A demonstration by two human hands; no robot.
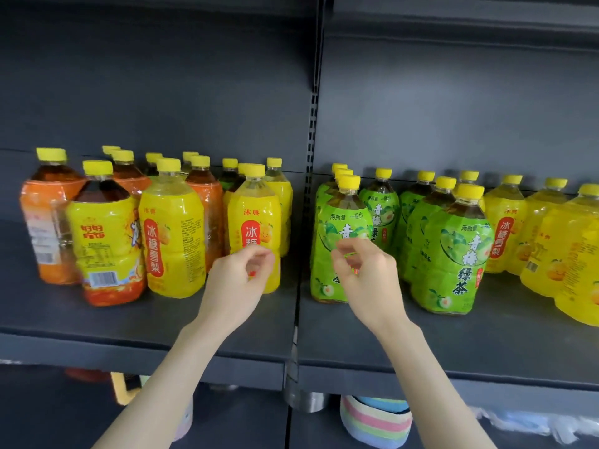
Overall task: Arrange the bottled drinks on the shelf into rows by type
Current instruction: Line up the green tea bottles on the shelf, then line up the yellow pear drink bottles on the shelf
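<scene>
Mid-frame on the shelf (97, 322), the front yellow bottle (256, 218) is showing 沐典 and 冰糖. Just right of the upright, the front green bottle (340, 283) is showing 两瓶量 一瓶价.

You are holding your left hand (238, 280) in front of the yellow one and your right hand (364, 277) in front of the green one. Both hands have loosely curled fingers gripping nothing; whether they are touching the labels I cannot tell.

A neighbouring green bottle (453, 260) is reading 青梅绿茶, and I am counting seven green labels. At the right edge, three yellow pear bottles (505, 234) are reading 冰糖雪梨.

At left, about twelve yellow caps are standing mixed, with orange-labelled bottles (45, 222) among them; their print is blurred.
</scene>
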